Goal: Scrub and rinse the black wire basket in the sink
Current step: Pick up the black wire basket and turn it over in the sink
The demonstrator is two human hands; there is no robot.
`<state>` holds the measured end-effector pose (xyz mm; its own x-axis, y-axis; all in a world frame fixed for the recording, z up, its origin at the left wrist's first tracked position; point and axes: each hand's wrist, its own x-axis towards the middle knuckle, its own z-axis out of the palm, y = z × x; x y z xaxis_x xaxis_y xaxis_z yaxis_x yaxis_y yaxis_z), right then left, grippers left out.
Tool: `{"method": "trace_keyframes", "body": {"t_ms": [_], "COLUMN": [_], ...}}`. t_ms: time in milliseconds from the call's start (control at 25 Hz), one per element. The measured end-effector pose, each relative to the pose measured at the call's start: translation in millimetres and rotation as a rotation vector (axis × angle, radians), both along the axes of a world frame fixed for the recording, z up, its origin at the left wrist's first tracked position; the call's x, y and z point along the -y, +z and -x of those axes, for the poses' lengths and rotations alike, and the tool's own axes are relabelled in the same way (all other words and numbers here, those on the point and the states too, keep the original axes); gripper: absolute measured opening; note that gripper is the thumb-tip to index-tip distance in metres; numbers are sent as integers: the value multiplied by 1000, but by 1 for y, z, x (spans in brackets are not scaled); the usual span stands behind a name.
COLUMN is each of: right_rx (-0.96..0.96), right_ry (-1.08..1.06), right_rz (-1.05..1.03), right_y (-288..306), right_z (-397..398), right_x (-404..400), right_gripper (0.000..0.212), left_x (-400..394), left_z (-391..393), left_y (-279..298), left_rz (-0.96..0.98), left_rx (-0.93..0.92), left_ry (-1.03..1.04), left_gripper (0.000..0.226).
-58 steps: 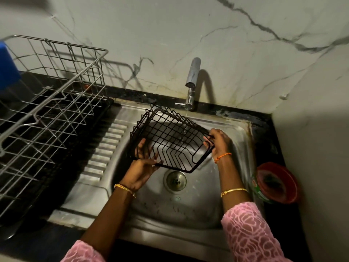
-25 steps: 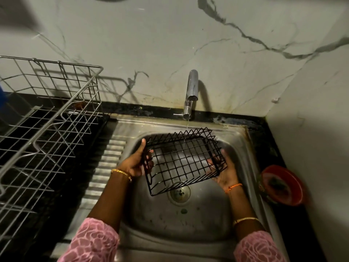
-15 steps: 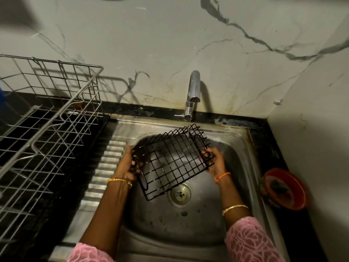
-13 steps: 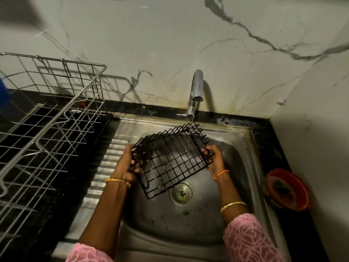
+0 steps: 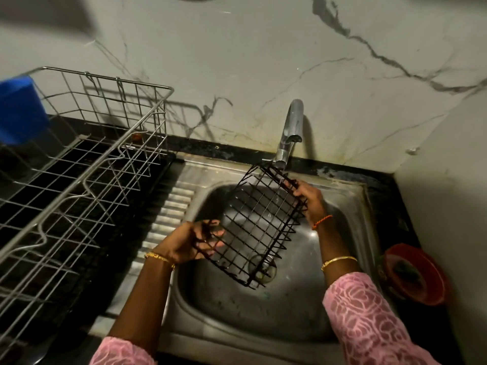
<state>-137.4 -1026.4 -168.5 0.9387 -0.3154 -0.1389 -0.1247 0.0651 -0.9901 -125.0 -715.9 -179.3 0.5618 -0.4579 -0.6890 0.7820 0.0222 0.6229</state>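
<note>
The black wire basket (image 5: 257,219) is thin metal rod with a dark, slightly glossy coating; the sink (image 5: 263,320) is brushed steel, dull and water-spotted, its draining board ribbed; the tap (image 5: 290,133) is polished metal; the dish rack (image 5: 87,164) is bare silvery wire, shiny; the wall (image 5: 263,61) looks like smooth veined marble, stained near the tap; the sleeves (image 5: 369,320) are pink patterned cloth; the red bowl (image 5: 416,275) looks like plastic
</note>
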Motion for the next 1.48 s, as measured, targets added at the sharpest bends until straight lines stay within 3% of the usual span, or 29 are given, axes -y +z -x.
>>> {"method": "trace_keyframes", "body": {"t_ms": [160, 280, 440, 560, 680, 840, 880, 1000, 1040, 1160, 1240, 1360, 1480], "right_rx": [90, 85, 67, 35, 12, -49, -61, 64, 59, -111, -88, 21, 13], "right_ry": [238, 441, 547, 521, 508, 80, 66, 311, 415, 575, 520, 305, 87], "right_rz": [220, 404, 455, 470, 359, 97, 167, 963, 1136, 1300, 1191, 765, 420], "right_y": [41, 59, 71, 68, 57, 42, 35, 27, 30, 39, 37, 29, 22], "right_z": [-14, -28, -38, -43, -47, -82, -93, -123, -131, -143, -144, -136, -127], "right_x": [-3, -12, -21, -15, -4, 6, 8, 8, 5, -3, -3, -1, 7], "right_gripper": [50, 50, 47, 43, 29, 10, 11, 30, 38, 35, 22, 14, 10], "left_x": [16, 41, 79, 94, 92, 80, 77, 78, 78, 80, 83, 87, 96], "left_z": [-5, -17, -29, -40, -52, -49, -42, -35, -35, -39, -44, -43, -33], "left_y": [-10, -9, 14, 7, -24, -46, -38, -30, -31, -39, -60, -66, -47], "left_rz": [-96, -80, 31, 77, -20, -28, -1, 123, 146, 116, 69, -45, -12], "left_rx": [8, 95, 164, 265, 256, 205, 208, 264, 253, 206, 189, 195, 218], "left_ry": [-166, -48, 142, 291, 383, 433, 454, 469, 477, 526, 505, 481, 476], "left_gripper": [41, 73, 64, 65, 72, 74, 71, 61, 60, 67, 76, 64, 61]}}
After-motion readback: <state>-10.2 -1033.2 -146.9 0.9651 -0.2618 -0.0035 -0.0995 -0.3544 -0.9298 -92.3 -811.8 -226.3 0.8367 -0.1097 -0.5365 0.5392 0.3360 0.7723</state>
